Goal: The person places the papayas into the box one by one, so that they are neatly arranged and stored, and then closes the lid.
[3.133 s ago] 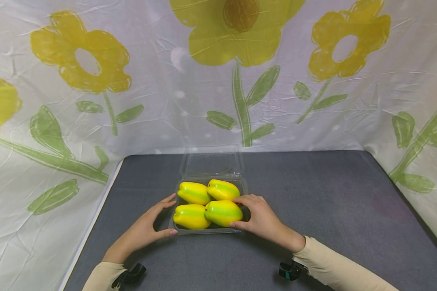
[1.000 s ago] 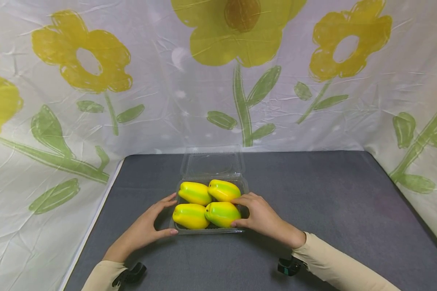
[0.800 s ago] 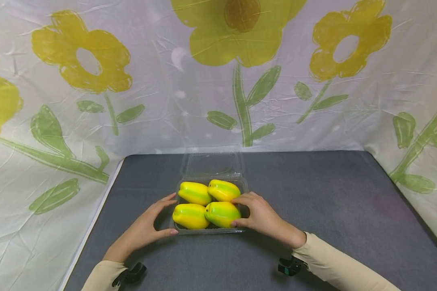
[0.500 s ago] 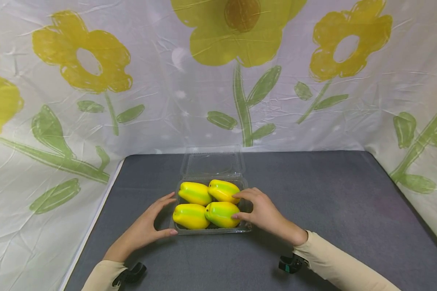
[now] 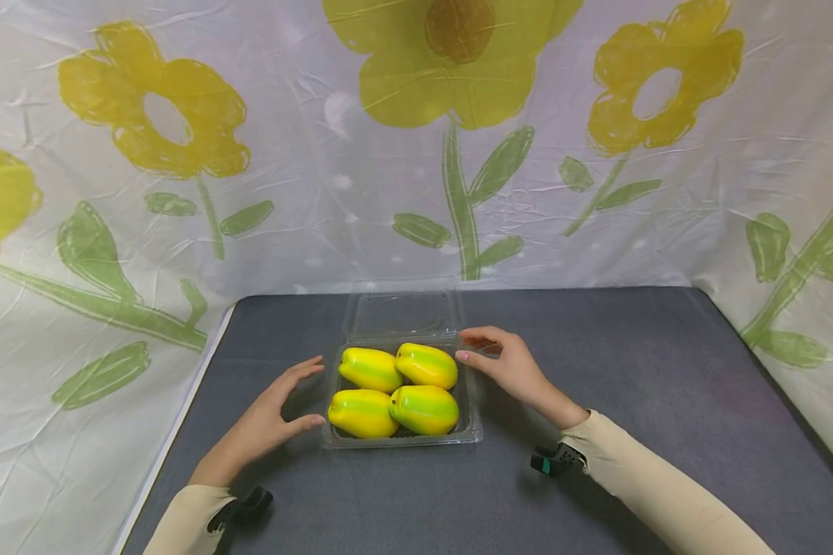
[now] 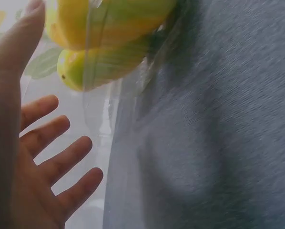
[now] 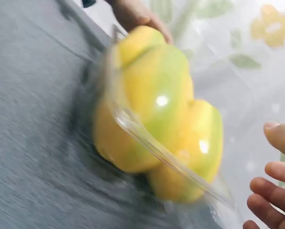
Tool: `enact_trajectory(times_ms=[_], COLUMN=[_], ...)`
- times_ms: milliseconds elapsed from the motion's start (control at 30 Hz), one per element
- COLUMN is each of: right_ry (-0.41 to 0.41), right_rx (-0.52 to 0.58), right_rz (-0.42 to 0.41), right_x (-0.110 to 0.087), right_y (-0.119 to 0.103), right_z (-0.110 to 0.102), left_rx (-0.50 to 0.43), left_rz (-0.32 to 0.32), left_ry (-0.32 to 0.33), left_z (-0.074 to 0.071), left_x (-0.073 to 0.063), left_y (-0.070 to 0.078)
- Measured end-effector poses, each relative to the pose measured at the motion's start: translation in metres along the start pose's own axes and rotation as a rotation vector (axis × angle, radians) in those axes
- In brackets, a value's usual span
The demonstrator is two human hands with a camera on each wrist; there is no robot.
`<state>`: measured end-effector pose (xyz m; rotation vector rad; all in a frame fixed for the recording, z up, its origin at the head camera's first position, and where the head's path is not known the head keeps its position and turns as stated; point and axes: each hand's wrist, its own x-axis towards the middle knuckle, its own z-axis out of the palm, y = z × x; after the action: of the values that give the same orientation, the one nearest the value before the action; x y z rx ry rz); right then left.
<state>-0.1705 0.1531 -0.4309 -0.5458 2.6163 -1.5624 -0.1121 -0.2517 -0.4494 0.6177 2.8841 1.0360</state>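
Several glossy yellow-green fruits, papaya-like in shape, lie in two rows in a clear plastic clamshell box [image 5: 473, 433]. Its lid [image 5: 404, 312] stands raised at the back. My left hand [image 5: 260, 420] is beside the box's left wall, fingers spread and holding nothing; the left wrist view shows its fingers [image 6: 68, 160] extended below the fruits [image 6: 116, 67]. On the other side, my right hand [image 5: 514, 370] hovers near the back right corner with fingers loosely bent and nothing between them. In the right wrist view, a gap separates it from the front right fruit [image 7: 154, 90].
A dark grey cloth-covered table [image 5: 632, 370] carries the box. White curtain [image 5: 284, 231] with yellow flowers encloses the back and sides. Each wrist bears a small black camera [image 5: 555, 460] below a beige sleeve [image 5: 659, 486].
My right hand has let go of the front right fruit and moved back and right, past the box's edge. My left hand has drawn slightly left, away from the box. The fruits stay in place.
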Motion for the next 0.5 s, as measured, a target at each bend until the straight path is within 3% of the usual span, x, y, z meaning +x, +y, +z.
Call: enact_trajectory(times_ms=[133, 300, 500], right_ry=[0.004, -0.009, -0.048], right_rx=[0.082, 0.149, 0.217], right_rz=[0.110, 0.197, 0.282], right_x=[0.014, 0.030, 0.050], right_y=[0.006, 0.011, 0.019], right_z=[-0.006, -0.011, -0.013], left_rx=[0.028, -0.042, -0.099], left_rz=[0.002, 0.005, -0.064], left_ry=[0.048, 0.067, 0.046], left_z=[-0.006, -0.012, -0.014], left_x=[0.007, 0.018, 0.036], left_y=[-0.008, -0.020, -0.032])
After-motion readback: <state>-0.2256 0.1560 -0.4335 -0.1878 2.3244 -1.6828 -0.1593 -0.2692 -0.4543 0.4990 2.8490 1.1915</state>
